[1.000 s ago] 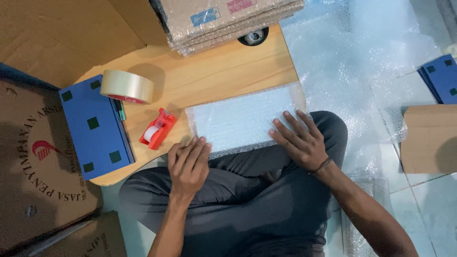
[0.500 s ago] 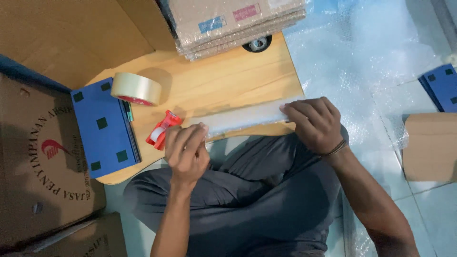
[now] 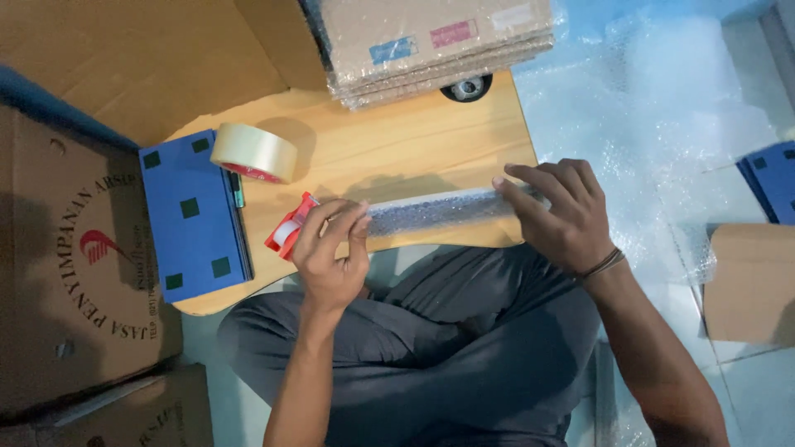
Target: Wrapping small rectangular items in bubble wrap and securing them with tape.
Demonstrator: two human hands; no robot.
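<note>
I've tipped the bubble-wrapped parcel [image 3: 439,211] from flat onto its edge, both hands [image 3: 331,248] [image 3: 563,215] gripping its ends beside the tape roll [image 3: 253,152].

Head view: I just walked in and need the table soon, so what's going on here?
A seated person holds a bubble-wrapped package on edge over a low wooden table, left hand at one end, right hand at the other. A red tape dispenser, a tape roll and a blue box sit to the left.

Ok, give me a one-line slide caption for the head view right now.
Both hands, left hand and right hand, grip a bubble-wrapped item on edge over a wooden lap table.
</note>
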